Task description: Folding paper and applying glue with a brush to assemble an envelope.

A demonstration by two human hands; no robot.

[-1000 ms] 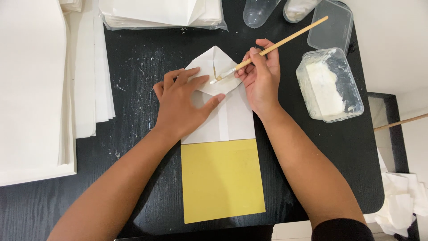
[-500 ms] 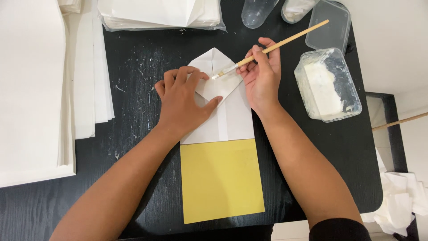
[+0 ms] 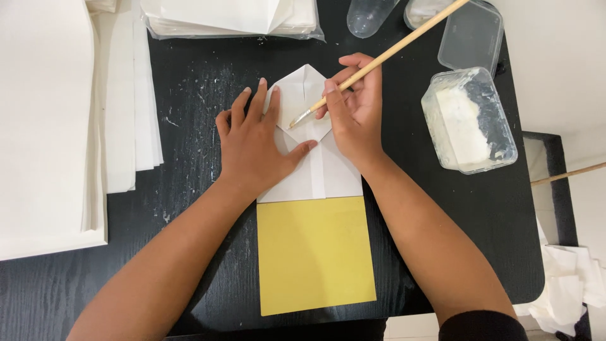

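A small paper-craft workplace, likely at home: a paste-spattered black bench (image 3: 189,95) carries stacks of white paper sheets (image 3: 44,126), bagged folded paper (image 3: 227,16), a plastic tub of white paste (image 3: 468,120), and a wooden-handled brush (image 3: 379,60).

One brush (image 3: 379,63), two tubs (image 3: 468,120), two hands (image 3: 259,148).

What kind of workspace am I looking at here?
Likely a paper-craft bench for gluing envelopes or bags: stacks of white sheets, a tub of white paste, and a brush in the right hand over folded paper.
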